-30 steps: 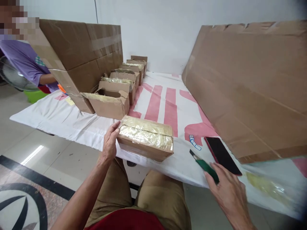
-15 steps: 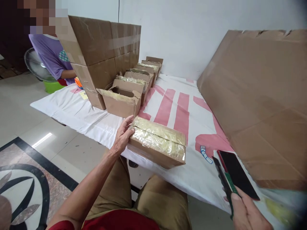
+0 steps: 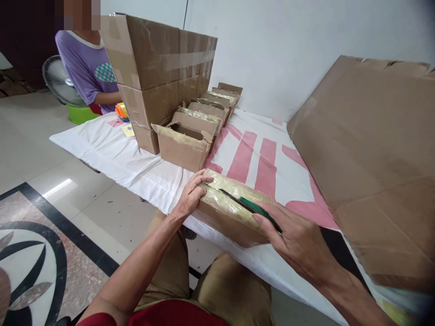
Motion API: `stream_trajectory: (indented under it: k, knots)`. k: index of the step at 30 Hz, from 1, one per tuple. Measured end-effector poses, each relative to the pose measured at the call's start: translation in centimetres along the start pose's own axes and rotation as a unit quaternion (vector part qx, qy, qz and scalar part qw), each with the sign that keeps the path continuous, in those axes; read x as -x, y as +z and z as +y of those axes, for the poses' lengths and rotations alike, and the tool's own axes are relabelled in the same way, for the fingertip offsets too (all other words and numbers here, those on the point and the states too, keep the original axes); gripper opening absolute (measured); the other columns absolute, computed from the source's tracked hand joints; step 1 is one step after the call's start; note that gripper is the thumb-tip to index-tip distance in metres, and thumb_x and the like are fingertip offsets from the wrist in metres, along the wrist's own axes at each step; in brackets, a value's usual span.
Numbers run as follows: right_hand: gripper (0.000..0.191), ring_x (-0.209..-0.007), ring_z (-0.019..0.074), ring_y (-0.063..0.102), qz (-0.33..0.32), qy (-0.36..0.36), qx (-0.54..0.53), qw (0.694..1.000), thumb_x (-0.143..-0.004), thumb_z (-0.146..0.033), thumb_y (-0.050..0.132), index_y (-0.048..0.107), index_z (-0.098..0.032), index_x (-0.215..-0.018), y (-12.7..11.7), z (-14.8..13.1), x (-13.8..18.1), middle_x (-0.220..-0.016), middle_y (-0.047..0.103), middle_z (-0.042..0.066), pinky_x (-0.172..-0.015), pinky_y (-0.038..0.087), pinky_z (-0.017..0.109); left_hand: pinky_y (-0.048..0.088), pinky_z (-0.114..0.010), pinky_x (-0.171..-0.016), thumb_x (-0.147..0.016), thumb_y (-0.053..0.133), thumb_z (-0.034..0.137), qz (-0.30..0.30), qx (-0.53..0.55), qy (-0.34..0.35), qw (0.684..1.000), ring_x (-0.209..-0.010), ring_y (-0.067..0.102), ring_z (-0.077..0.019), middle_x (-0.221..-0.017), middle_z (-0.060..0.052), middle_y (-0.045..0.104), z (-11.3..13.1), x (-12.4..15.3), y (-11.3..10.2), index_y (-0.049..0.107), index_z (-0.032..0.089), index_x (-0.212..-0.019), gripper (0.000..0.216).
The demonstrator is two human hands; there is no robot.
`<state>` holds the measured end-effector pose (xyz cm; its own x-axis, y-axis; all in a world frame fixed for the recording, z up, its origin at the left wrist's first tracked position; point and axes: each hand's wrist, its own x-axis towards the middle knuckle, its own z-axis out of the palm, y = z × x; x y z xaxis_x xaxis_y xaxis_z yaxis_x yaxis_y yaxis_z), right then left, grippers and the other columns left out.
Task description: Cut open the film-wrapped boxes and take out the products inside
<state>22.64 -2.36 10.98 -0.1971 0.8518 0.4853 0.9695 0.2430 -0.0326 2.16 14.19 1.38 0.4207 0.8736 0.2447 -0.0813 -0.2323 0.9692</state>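
A taped cardboard box (image 3: pixel 231 222) lies at the table's front edge, yellowish clear tape across its top. My left hand (image 3: pixel 193 192) grips its left end, thumb and fingers over the top corner. In my right hand (image 3: pixel 295 235) is a utility knife (image 3: pixel 254 206) with a green and dark handle. Its blade points left and lies over the taped top, close to the seam; whether it touches the tape I cannot tell. Just beyond the left hand stands an opened cardboard box (image 3: pixel 183 149), flaps up.
Several opened boxes (image 3: pixel 210 106) run back in a row beside stacked closed cartons (image 3: pixel 156 63). A large cardboard sheet (image 3: pixel 380 158) leans at the right. A phone (image 3: pixel 335 244) lies partly under my right arm. Across the table sits a person in a purple shirt (image 3: pixel 79 68), near a fan (image 3: pixel 56 83).
My right hand has brought the knife from beside the phone up and left over the taped box. My left hand stays on the box's left end. The view has shifted slightly.
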Motion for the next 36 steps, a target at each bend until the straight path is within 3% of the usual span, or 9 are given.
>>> stream_trajectory:
  k: [5,9,15,27,32,36]
  knots:
    - [0.031,-0.069,0.0197,0.071,-0.056,-0.053,0.094,0.993,-0.107,-0.031,0.043,0.071,-0.019,-0.102,2.0,0.0,-3.6,-0.087,0.079,0.005,-0.055,0.039,0.030,0.028,-0.049,-0.129,-0.072,0.052,0.022,-0.003,-0.004,-0.007,1.000,-0.151,0.042,-0.0335,-0.152,-0.010,0.058,0.4,0.1,0.1,0.076,0.018,-0.110,0.045]
    - [0.029,-0.058,0.0189,0.063,-0.077,-0.067,0.139,0.985,-0.106,-0.031,0.046,0.070,-0.019,-0.096,2.1,0.0,-4.3,-0.074,0.072,0.005,-0.054,0.033,0.032,0.028,-0.050,-0.129,-0.071,0.052,0.020,0.002,-0.002,0.004,1.000,-0.153,0.041,-0.0328,-0.151,-0.010,0.059,-0.1,0.1,0.1,0.076,0.018,-0.110,0.046]
    - [0.025,-0.057,0.0194,0.059,-0.088,-0.092,0.192,0.973,-0.104,-0.027,0.048,0.068,-0.019,-0.093,1.5,-0.7,-4.4,-0.069,0.066,0.005,-0.055,0.030,0.033,0.028,-0.051,-0.129,-0.072,0.053,0.021,-0.003,0.008,0.000,1.000,-0.152,0.042,-0.0326,-0.152,-0.010,0.058,-0.1,0.2,0.0,0.076,0.019,-0.111,0.045]
    - [0.027,-0.060,0.0192,0.058,-0.095,-0.079,0.177,0.976,-0.107,-0.027,0.045,0.068,-0.019,-0.095,0.1,0.2,-2.8,-0.074,0.069,0.005,-0.056,0.028,0.033,0.027,-0.051,-0.130,-0.070,0.053,0.023,0.002,0.008,0.005,1.000,-0.152,0.042,-0.0339,-0.151,-0.009,0.060,-0.2,0.1,0.0,0.077,0.018,-0.108,0.045]
    - [0.037,-0.054,0.0196,0.057,-0.079,-0.073,0.207,0.972,-0.108,-0.034,0.038,0.068,-0.021,-0.090,-1.9,2.7,0.0,-0.065,0.064,0.003,-0.054,0.029,0.034,0.030,-0.051,-0.128,-0.069,0.054,0.023,0.015,0.016,-0.002,1.000,-0.150,0.044,-0.0337,-0.149,-0.007,0.062,0.1,0.2,0.0,0.078,0.020,-0.105,0.043]
    - [0.040,-0.057,0.0202,0.064,-0.057,-0.037,0.146,0.987,-0.109,-0.040,0.036,0.070,-0.021,-0.100,-3.9,3.9,1.9,-0.074,0.073,0.004,-0.053,0.036,0.033,0.030,-0.052,-0.128,-0.069,0.054,0.024,0.019,0.026,-0.006,0.999,-0.148,0.046,-0.0342,-0.148,-0.006,0.063,0.1,0.3,0.1,0.078,0.020,-0.104,0.042]
